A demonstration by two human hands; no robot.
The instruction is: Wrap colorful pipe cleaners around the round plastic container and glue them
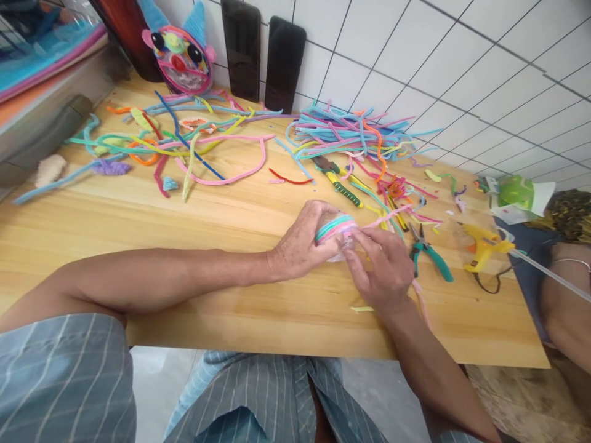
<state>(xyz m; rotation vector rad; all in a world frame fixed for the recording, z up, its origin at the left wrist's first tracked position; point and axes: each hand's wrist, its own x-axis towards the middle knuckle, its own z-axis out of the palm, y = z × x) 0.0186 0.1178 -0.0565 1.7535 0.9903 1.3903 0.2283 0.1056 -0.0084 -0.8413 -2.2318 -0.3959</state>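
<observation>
My left hand [307, 240] is wrapped round a small clear plastic piece wound with pipe cleaners [336, 226] in teal, pink and lilac bands. At its right side, my right hand [383, 264] is closed, thumb and forefinger pinching at the pink winding; the fingers partly hide the spot. A loose pink pipe cleaner [390, 215] trails out to the right behind the right hand. Another pink strand [422, 304] emerges by the right wrist. Just right of that hand lie teal-handled pliers [431, 255], jaws pointing away from me.
A heap of pipe cleaners [341, 132] lies along the tiled wall, with more strands at left. Yellow-and-green-handled pliers [341, 184] rest beyond my hands. A yellow glue gun [484, 246] sits at right near another person's arm [567, 295]. Two phones [285, 64] and a decorated face figure [182, 58] stand behind.
</observation>
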